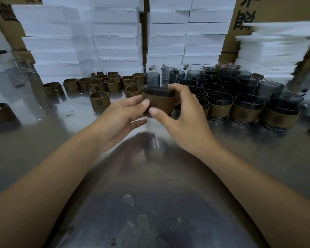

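Observation:
Above the steel table [61, 140], both hands hold a dark smoky glass [157, 92] with a brown sleeve [161, 104] wrapped around its lower part. My left hand [123, 116] grips the sleeve from the left, thumb on its front. My right hand [183, 113] grips it from the right, thumb next to the left thumb and fingers curled over the far side. The glass's base is hidden behind the thumbs.
Loose brown sleeves [113, 85] lie at the back left. Dark glasses [222, 86], several with sleeves [245, 111], crowd the back right. White boxes [115, 33] are stacked behind, white sheets [276, 51] at the right, cardboard cartons [276, 11] beyond.

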`<state>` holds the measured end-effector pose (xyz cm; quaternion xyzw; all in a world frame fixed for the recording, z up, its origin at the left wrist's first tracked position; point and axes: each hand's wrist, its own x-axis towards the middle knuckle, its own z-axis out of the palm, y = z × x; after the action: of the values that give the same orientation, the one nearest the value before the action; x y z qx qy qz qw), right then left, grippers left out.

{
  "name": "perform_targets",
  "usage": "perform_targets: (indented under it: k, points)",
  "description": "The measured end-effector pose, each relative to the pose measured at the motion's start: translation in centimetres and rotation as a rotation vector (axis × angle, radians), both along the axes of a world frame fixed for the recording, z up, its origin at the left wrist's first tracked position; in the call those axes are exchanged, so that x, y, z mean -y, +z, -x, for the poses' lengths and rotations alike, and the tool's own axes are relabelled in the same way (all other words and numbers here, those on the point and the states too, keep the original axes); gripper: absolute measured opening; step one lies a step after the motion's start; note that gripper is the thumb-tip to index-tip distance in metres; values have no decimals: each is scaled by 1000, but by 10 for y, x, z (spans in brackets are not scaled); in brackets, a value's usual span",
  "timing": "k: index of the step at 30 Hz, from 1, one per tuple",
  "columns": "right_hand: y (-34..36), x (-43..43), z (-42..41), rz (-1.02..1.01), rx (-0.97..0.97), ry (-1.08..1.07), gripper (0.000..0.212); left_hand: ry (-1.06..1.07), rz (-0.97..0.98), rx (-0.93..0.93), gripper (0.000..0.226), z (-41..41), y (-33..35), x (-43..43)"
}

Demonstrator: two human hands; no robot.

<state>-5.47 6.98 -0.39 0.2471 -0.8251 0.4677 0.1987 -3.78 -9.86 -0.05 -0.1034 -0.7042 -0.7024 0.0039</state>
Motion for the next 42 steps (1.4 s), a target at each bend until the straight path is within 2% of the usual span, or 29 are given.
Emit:
perform_targets:
  k: [3, 7, 9, 21, 32, 39, 42]
  points:
    - [-3, -1, 0, -208, -170, -133, 66, -31, -14, 61, 41, 2, -4, 3]
    - [-5, -5, 6, -374, -202, -229, 66, 2, -23, 98, 53, 7, -6, 4]
    - [-6, -8, 11, -456, -210, -263, 64, 34, -43, 110, 51, 8, -5, 3]
    - [-8, -14, 28, -634, -197, -417, 51, 88, -70, 105, 46, 9, -8, 1]
    - [-9, -16, 25, -556, -148, -403, 54, 106, -88, 112, 51, 6, -11, 2]
    - [9, -29, 26, -198, -89, -411, 37, 131, -87, 97, 47, 6, -8, 3]
    - [20, -44, 35, -109, -55, -435, 34, 138, -74, 95, 42, 7, -9, 2]
